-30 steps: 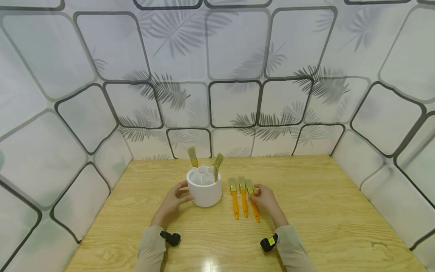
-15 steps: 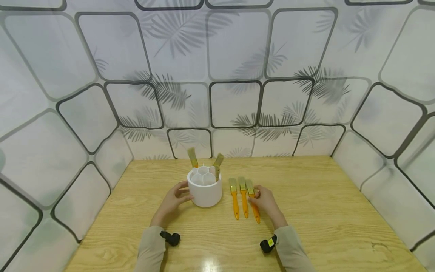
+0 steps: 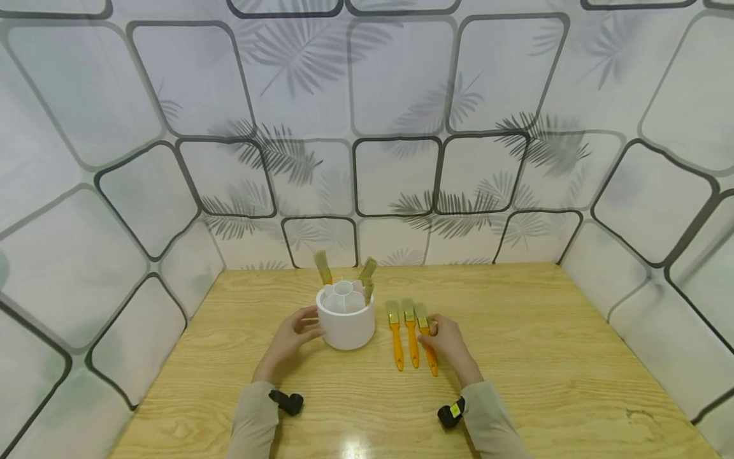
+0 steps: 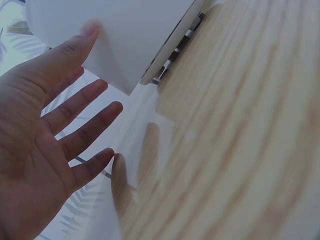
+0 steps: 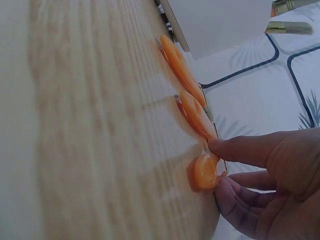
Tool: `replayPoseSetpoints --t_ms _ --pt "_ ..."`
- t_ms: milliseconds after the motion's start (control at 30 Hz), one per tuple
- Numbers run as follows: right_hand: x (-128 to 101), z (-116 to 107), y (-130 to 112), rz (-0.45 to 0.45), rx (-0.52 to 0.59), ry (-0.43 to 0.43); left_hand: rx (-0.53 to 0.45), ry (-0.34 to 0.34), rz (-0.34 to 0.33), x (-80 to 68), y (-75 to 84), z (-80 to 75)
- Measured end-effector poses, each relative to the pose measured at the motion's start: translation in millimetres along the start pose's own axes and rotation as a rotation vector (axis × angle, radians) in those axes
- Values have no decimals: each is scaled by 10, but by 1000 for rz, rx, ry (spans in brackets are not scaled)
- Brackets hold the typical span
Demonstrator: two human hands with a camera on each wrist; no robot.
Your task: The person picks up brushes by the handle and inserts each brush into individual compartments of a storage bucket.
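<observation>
A white round divided holder (image 3: 346,331) stands on the table with several paintbrushes in it, bristles up. My left hand (image 3: 291,339) is at its left side, thumb (image 4: 75,47) against the white wall and the other fingers extended. To the holder's right, three paintbrushes with orange handles lie side by side: a left paintbrush (image 3: 396,344), a middle paintbrush (image 3: 412,343) and a right paintbrush (image 3: 431,362). My right hand (image 3: 449,341) pinches the right paintbrush near its ferrule between thumb and fingers. In the right wrist view, its handle end (image 5: 206,172) points at the camera.
A light wooden table (image 3: 562,382) carries everything. Patterned white fabric walls (image 3: 395,172) close in the back and both sides. Black wrist cameras (image 3: 287,403) sit at both cuffs. Paintbrush bristles (image 3: 321,264) rise above the holder's rim.
The paintbrushes standing in the holder have shifted slightly, the front one to the right and the rear left one to the left, as if the holder turned a little. Both hands stay nearly still.
</observation>
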State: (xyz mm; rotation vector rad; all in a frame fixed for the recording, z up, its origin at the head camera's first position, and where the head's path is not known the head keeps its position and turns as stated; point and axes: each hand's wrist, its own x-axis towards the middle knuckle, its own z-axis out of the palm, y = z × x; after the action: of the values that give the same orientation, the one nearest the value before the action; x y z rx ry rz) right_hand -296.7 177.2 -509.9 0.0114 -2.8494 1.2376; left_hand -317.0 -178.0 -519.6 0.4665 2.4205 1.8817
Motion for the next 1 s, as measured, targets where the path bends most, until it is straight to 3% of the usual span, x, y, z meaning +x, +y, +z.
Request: replayPoseSetpoints --t_ms 1000 --pt "-17 -2 -2 35 -9 38 6 7 -14 -12 26 -9"
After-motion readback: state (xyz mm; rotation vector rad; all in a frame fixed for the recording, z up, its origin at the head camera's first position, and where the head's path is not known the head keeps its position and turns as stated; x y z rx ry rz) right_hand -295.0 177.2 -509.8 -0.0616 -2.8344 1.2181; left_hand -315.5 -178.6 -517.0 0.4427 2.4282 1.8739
